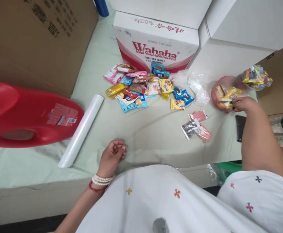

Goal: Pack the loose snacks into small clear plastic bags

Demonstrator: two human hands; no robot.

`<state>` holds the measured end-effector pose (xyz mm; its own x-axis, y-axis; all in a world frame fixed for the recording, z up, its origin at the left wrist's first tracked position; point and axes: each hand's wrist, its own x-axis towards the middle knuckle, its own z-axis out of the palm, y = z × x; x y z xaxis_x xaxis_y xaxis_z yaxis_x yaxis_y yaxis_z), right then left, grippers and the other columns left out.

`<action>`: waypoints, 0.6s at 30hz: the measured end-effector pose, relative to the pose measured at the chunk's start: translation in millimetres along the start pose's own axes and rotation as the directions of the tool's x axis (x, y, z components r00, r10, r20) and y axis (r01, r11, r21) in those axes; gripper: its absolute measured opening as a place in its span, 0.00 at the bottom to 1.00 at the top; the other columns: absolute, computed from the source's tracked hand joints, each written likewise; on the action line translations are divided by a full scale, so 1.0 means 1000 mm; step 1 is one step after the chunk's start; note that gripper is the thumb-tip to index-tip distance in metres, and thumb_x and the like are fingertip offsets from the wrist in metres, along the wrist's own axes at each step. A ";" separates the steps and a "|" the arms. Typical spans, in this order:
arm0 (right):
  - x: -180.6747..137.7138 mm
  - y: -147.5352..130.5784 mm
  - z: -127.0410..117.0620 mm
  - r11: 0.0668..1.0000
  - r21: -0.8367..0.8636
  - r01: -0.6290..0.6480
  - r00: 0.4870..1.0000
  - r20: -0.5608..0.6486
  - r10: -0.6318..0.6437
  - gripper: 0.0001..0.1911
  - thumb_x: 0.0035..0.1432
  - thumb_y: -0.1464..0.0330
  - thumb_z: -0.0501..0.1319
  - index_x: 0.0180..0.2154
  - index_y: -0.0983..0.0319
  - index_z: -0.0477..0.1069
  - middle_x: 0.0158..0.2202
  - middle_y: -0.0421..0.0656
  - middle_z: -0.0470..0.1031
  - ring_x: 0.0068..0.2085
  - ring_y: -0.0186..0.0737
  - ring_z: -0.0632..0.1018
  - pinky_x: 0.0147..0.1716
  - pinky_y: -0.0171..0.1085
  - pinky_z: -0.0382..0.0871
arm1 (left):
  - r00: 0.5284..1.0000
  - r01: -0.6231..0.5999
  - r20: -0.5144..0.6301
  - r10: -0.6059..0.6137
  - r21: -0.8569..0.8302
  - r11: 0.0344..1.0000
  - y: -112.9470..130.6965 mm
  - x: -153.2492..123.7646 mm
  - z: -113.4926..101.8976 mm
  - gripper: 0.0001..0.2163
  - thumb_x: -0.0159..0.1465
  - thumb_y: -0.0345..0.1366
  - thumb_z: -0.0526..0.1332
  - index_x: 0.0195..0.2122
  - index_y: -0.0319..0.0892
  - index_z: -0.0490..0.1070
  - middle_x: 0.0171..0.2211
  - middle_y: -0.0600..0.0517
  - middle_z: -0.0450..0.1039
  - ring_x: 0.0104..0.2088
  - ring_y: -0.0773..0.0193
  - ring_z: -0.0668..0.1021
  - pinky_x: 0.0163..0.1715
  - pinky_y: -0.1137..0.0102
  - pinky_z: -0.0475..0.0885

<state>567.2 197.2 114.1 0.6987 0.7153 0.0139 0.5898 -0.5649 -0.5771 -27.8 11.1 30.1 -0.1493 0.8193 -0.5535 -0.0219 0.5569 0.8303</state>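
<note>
At the right, my right hand [245, 104] pinches the edge of a yellow snack packet [234, 93] over a round pink mesh basket [217, 90]. More packaging shows inside the basket, but its kind is unclear. My left hand [113, 152] rests near the table's front edge, its fingers loosely curled with nothing visible in them. Ahead of it lies a pile of wrapped snacks [141, 84] in several colours. Between the pile and the basket are crumpled clear plastic bags [201, 94]. Nearer to me lie flat pink and dark packets [192, 128].
A Wahaha water carton [156, 45] and white boxes [240, 55] stand behind the snacks. To the left are a white roll [82, 131], a red plastic container [35, 113] and a brown cardboard box [35, 42]. A dark phone-like object [240, 127] lies beside my right forearm. Another filled bag [257, 77] sits behind the basket.
</note>
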 end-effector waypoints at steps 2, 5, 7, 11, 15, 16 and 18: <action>0.001 0.000 -0.005 0.992 -0.116 -0.054 0.998 0.023 0.058 0.26 0.70 0.69 0.53 0.21 0.71 0.74 0.42 0.62 0.80 0.30 0.25 0.73 0.32 0.44 0.54 | 1.000 -0.017 0.011 0.017 0.023 1.000 -0.001 0.001 0.001 0.21 0.51 0.45 0.73 0.41 0.41 0.70 0.29 0.56 0.73 0.24 0.70 0.72 0.23 0.74 0.69; -0.013 -0.002 -0.015 0.967 -0.248 -0.066 0.998 -0.021 0.063 0.18 0.67 0.70 0.58 0.27 0.73 0.78 0.46 0.66 0.77 0.37 0.33 0.76 0.36 0.46 0.54 | 0.999 -0.037 0.026 0.036 0.041 0.998 -0.004 0.001 0.001 0.22 0.52 0.45 0.73 0.42 0.41 0.69 0.30 0.55 0.73 0.25 0.70 0.73 0.23 0.73 0.70; -0.032 -0.006 -0.016 0.942 -0.331 0.056 0.984 -0.140 -0.108 0.11 0.64 0.75 0.61 0.39 0.75 0.81 0.52 0.68 0.73 0.43 0.39 0.77 0.39 0.45 0.56 | 0.999 -0.042 0.034 0.041 0.042 0.998 -0.005 0.001 0.000 0.22 0.52 0.45 0.73 0.43 0.42 0.68 0.31 0.55 0.73 0.25 0.70 0.73 0.24 0.73 0.71; -0.070 -0.022 0.019 0.797 -0.356 0.488 0.854 0.006 -0.520 0.15 0.61 0.76 0.62 0.50 0.69 0.78 0.51 0.59 0.74 0.47 0.42 0.76 0.44 0.41 0.62 | 0.998 -0.043 0.039 0.040 0.064 0.997 -0.004 0.000 0.000 0.22 0.53 0.47 0.72 0.42 0.41 0.68 0.31 0.55 0.73 0.25 0.69 0.73 0.25 0.73 0.71; -0.087 -0.034 0.068 0.821 -0.207 0.533 0.836 0.276 -0.474 0.07 0.55 0.76 0.67 0.38 0.67 0.78 0.43 0.54 0.77 0.43 0.43 0.73 0.45 0.42 0.62 | 0.999 -0.040 0.030 0.038 0.073 0.996 -0.002 -0.001 0.001 0.21 0.52 0.48 0.72 0.40 0.41 0.69 0.30 0.55 0.72 0.26 0.69 0.73 0.25 0.73 0.70; -0.091 -0.035 0.074 0.847 -0.180 0.501 0.854 0.265 -0.449 0.04 0.55 0.77 0.67 0.35 0.67 0.77 0.39 0.53 0.77 0.41 0.42 0.72 0.44 0.43 0.62 | 0.999 -0.044 0.029 0.042 0.071 0.996 -0.002 -0.002 0.000 0.21 0.53 0.48 0.72 0.40 0.41 0.70 0.30 0.55 0.72 0.26 0.68 0.73 0.25 0.73 0.70; -0.105 -0.036 0.076 0.873 -0.119 0.473 0.871 0.214 -0.443 0.01 0.58 0.75 0.64 0.34 0.65 0.74 0.34 0.48 0.75 0.36 0.39 0.71 0.42 0.41 0.63 | 0.997 -0.078 0.031 0.076 0.069 0.995 -0.002 -0.005 -0.002 0.20 0.53 0.48 0.72 0.40 0.42 0.71 0.30 0.55 0.72 0.27 0.68 0.73 0.26 0.73 0.69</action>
<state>441.6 173.5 71.5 0.2609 0.9609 0.0932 0.8934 -0.2037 -0.4004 -29.2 5.2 31.7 -0.1202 0.8629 -0.4908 0.0583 0.4997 0.8642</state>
